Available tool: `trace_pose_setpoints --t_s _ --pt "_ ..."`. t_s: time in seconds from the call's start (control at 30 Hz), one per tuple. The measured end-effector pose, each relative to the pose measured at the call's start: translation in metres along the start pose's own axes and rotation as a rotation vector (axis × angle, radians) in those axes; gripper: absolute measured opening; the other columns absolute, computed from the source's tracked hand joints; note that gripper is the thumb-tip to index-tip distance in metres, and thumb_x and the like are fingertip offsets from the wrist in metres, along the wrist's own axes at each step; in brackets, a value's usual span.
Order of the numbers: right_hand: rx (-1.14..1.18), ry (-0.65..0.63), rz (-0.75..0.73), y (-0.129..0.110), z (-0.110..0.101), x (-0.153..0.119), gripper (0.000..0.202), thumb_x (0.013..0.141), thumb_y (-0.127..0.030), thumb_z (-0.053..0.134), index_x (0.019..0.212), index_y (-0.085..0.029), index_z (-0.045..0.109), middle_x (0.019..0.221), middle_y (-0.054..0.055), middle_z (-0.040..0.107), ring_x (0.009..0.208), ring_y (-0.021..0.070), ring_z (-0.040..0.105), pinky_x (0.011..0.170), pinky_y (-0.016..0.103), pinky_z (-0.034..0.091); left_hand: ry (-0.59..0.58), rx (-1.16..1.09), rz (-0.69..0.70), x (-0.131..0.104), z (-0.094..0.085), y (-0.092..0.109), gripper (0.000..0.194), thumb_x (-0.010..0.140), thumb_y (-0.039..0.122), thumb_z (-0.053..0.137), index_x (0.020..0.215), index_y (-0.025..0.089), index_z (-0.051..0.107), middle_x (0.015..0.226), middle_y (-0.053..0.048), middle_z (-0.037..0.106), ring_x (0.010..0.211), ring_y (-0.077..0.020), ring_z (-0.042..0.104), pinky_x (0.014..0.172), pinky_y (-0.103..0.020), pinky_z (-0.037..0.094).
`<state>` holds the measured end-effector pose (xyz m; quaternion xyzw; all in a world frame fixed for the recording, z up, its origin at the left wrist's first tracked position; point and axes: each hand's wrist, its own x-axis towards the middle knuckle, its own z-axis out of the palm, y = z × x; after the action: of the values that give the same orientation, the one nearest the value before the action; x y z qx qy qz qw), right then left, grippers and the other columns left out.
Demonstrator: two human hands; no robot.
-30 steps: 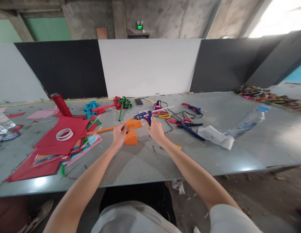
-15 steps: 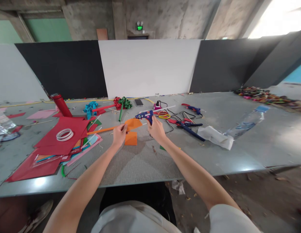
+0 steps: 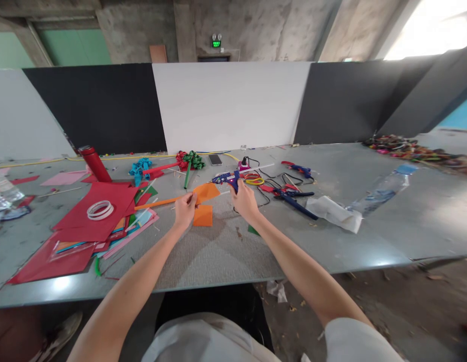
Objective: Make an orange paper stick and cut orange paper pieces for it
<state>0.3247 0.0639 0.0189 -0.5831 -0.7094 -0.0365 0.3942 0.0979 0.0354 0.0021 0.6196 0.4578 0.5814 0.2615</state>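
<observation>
My right hand is closed around the handle of a blue hot glue gun, whose nozzle points left, just above a curved piece of orange paper. With fingers pinched, my left hand holds that paper together with an orange paper-wrapped stick reaching out to the left. A square of orange paper lies on the table just below the held piece. A clear glue stick sticks out of the gun's back. Whether the nozzle touches the paper I cannot tell.
Red paper sheets with tape rolls lie left, near a red thermos. Paper flowers and a phone sit behind. Pliers, cables, white tissue and a plastic bottle are to the right.
My right hand and the glue gun have shifted slightly to the right. The left hand stays in nearly the same place with the orange paper and stick.
</observation>
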Motion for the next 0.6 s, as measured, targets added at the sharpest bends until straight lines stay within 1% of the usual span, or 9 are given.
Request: trace_pose_setpoints --t_s 0.17,0.3,0.6 --pt "-0.019 0.014 -0.002 0.0036 0.0008 0.0019 0.017 0.097 -0.029 0.045 0.104 -0.017 0.055 0.088 0.015 0.071 0.077 0.0294 0.066 0.067 0.033 0.039 0.016 -0.046 -0.02 -0.0004 0.0 0.001 0.04 0.092 0.047 0.057 0.062 0.02 0.054 0.053 0.001 0.053 0.053 -0.0132 0.051 0.058 -0.024 0.035" --pt "-0.036 0.033 0.003 0.007 0.0021 0.0034 0.017 0.097 -0.028 0.046 0.105 -0.016 0.055 0.089 0.016 0.071 0.079 0.03 0.066 0.067 0.033 0.039 0.023 -0.029 0.012 -0.0004 -0.0002 0.0 0.04 0.094 0.044 0.055 0.062 0.02 0.053 0.053 0.001 0.053 0.053 -0.0131 0.051 0.057 -0.023 0.035" --pt "-0.076 -0.003 0.038 0.0099 -0.0007 0.0057 0.022 0.098 -0.028 0.045 0.112 -0.014 0.055 0.096 0.017 0.071 0.084 0.0301 0.066 0.072 0.033 0.041 0.021 0.002 0.058 -0.0009 -0.001 0.0021 0.043 0.095 0.047 0.054 0.061 0.02 0.051 0.053 0.002 0.052 0.054 -0.0134 0.054 0.057 -0.023 0.036"
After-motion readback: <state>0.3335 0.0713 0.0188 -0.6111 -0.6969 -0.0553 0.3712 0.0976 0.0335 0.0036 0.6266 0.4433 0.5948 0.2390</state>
